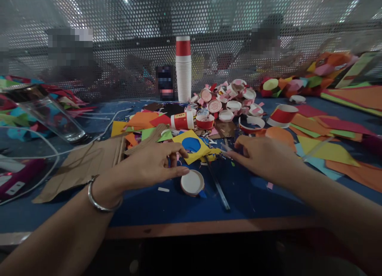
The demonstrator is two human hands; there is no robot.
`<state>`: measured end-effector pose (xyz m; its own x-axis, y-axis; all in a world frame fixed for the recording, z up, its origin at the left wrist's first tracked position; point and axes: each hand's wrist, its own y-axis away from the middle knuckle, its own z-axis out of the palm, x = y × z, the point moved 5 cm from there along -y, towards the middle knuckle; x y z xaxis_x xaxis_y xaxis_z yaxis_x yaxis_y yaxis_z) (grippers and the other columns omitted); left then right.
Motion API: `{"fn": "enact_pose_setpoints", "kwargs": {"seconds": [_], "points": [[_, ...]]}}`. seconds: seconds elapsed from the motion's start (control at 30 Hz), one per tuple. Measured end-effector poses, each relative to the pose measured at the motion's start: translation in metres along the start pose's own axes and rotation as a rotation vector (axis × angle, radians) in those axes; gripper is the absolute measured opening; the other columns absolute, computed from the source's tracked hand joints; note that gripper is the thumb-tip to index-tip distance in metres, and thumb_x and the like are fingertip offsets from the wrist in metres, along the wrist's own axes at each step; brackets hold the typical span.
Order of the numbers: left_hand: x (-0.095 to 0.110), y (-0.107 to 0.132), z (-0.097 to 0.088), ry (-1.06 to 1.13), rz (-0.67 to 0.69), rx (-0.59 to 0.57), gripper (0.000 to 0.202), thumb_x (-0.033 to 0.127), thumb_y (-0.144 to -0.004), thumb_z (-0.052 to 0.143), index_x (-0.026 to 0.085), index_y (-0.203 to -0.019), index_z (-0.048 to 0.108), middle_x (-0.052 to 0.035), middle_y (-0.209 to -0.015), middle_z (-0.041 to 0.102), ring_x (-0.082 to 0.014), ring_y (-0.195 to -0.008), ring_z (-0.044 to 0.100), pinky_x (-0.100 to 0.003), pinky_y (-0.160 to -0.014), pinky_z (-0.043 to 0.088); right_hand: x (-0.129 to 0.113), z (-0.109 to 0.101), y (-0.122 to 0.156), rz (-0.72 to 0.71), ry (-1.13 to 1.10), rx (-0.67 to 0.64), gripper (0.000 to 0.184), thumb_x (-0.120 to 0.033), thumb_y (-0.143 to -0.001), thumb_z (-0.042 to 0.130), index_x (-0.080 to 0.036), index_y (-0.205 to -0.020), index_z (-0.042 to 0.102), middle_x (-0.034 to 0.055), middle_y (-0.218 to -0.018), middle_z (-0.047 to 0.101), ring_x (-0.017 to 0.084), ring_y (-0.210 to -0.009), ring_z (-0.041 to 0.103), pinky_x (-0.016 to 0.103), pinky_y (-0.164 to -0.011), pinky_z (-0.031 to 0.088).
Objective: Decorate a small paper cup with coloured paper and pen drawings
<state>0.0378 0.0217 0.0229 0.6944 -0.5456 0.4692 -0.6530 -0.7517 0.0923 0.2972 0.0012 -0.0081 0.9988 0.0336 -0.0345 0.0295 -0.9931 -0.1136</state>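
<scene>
Yellow paper (196, 156) with a blue round (191, 145) at its middle lies on the tabletop (167, 216), between the two hands. Left hand (152, 162): thumb and fingers spread apart; index fingertip overlaps the paper's left edge, contact not determinable. Its thumb tip is at the rim of a cup base (192, 182), which lies hollow side up nearer the front edge. Right hand (265, 156): fingers bent, well to the right of the paper; whether they grip anything cannot be told. A pen (220, 188) lies right of the cup base, pointing toward the front edge. Behind the paper, a cup (182, 120) lies on its side, next to a heap of cut cups (229, 105). A cup stack (183, 81) stands upright beyond, beside a phone (165, 83). Cardboard (86, 164) lies to the left; coloured sheets (328, 148) lie to the right.
</scene>
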Motion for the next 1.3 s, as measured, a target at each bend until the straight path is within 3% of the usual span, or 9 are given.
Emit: {"fn": "enact_pose_setpoints", "kwargs": {"seconds": [0.1, 0.2, 0.57, 0.77, 0.93, 1.03, 1.1, 1.23, 1.3], "points": [[0.008, 0.006, 0.001, 0.08, 0.112, -0.064, 0.034, 0.056, -0.095, 0.066, 0.027, -0.109, 0.075, -0.0007, -0.089, 0.074, -0.0209, -0.083, 0.069, -0.03, -0.073, 0.049, 0.001, -0.002, 0.005, -0.015, 0.024, 0.026, 0.027, -0.046, -0.099, 0.056, -0.022, -0.094, 0.067, 0.0078, -0.076, 0.075, 0.028, -0.07, 0.067, 0.032, -0.055, 0.021], [0.013, 0.009, 0.008, 0.07, 0.135, -0.071, 0.043, 0.057, -0.091, 0.071, 0.029, -0.122, 0.073, -0.0023, -0.103, 0.075, -0.0205, -0.078, 0.068, -0.031, -0.071, 0.047, 0.008, -0.001, 0.012, -0.043, 0.027, 0.044, 0.026, -0.039, -0.101, 0.049, -0.022, -0.095, 0.068, 0.0098, -0.084, 0.078, 0.031, -0.076, 0.07, 0.033, -0.057, 0.026], [0.019, 0.005, 0.03, -0.1, 0.081, -0.151, 0.047, 0.046, -0.087, 0.079, 0.026, -0.127, 0.066, -0.008, -0.125, 0.068, -0.0312, -0.108, 0.066, -0.039, -0.088, 0.048, 0.021, 0.013, 0.07, -0.163, -0.262, 0.309, 0.02, -0.033, -0.105, 0.05, -0.023, -0.103, 0.067, 0.0058, -0.091, 0.078, 0.025, -0.073, 0.076, 0.035, -0.061, 0.049], [0.018, 0.007, 0.027, -0.014, 0.122, -0.096, 0.035, 0.039, -0.086, 0.077, 0.029, -0.119, 0.07, -0.0056, -0.114, 0.07, -0.0278, -0.102, 0.067, -0.036, -0.086, 0.049, 0.009, -0.009, 0.085, -0.257, -0.3, 0.455, 0.01, -0.026, -0.105, 0.054, -0.027, -0.108, 0.063, 0.0035, -0.089, 0.077, 0.021, -0.075, 0.077, 0.033, -0.067, 0.055], [0.007, 0.014, 0.016, -0.053, 0.101, -0.101, 0.026, 0.031, -0.087, 0.072, 0.026, -0.113, 0.069, -0.0055, -0.113, 0.071, -0.0268, -0.099, 0.067, -0.036, -0.086, 0.049, 0.02, -0.029, 0.095, -0.165, -0.26, 0.573, 0.017, -0.03, -0.1, 0.059, -0.036, -0.114, 0.065, 0.0042, -0.093, 0.081, 0.029, -0.077, 0.079, 0.043, -0.072, 0.061], [-0.003, 0.022, 0.001, -0.112, 0.095, -0.125, 0.038, 0.023, -0.083, 0.072, 0.028, -0.121, 0.068, -0.0044, -0.12, 0.072, -0.0278, -0.105, 0.067, -0.038, -0.093, 0.048, 0.012, -0.029, 0.091, -0.383, -0.255, 0.532, 0.019, -0.028, -0.097, 0.062, -0.036, -0.114, 0.069, 0.0031, -0.093, 0.083, 0.026, -0.074, 0.08, 0.036, -0.065, 0.062], [-0.01, 0.023, -0.012, -0.133, 0.108, -0.084, 0.046, 0.022, -0.079, 0.074, 0.031, -0.124, 0.069, -0.0034, -0.13, 0.07, -0.029, -0.109, 0.067, -0.038, -0.095, 0.048, 0.013, -0.033, 0.085, -0.302, -0.297, 0.613, 0.016, -0.026, -0.1, 0.058, -0.031, -0.111, 0.068, 0.0041, -0.089, 0.084, 0.026, -0.073, 0.081, 0.036, -0.069, 0.063], [-0.037, 0.004, -0.027, -0.036, -0.126, 0.186, 0.033, 0.029, -0.09, 0.063, 0.025, -0.121, 0.072, -0.0036, -0.093, 0.072, -0.0193, -0.07, 0.063, -0.03, -0.064, 0.048, 0.017, -0.039, 0.075, -0.14, -0.175, 0.678, 0.016, -0.034, -0.102, 0.058, -0.03, -0.11, 0.071, 0.0027, -0.074, 0.08, 0.024, -0.055, 0.074, 0.035, -0.051, 0.052], [-0.043, -0.012, -0.022, 0.018, -0.091, 0.295, 0.026, 0.031, -0.094, 0.059, 0.022, -0.115, 0.073, -0.006, -0.101, 0.072, -0.0182, -0.072, 0.063, -0.031, -0.067, 0.05, 0.038, -0.042, 0.073, 0.015, -0.15, 0.697, 0.019, -0.038, -0.102, 0.058, -0.029, -0.11, 0.072, 0.0047, -0.072, 0.079, 0.026, -0.056, 0.072, 0.037, -0.051, 0.049]]}}
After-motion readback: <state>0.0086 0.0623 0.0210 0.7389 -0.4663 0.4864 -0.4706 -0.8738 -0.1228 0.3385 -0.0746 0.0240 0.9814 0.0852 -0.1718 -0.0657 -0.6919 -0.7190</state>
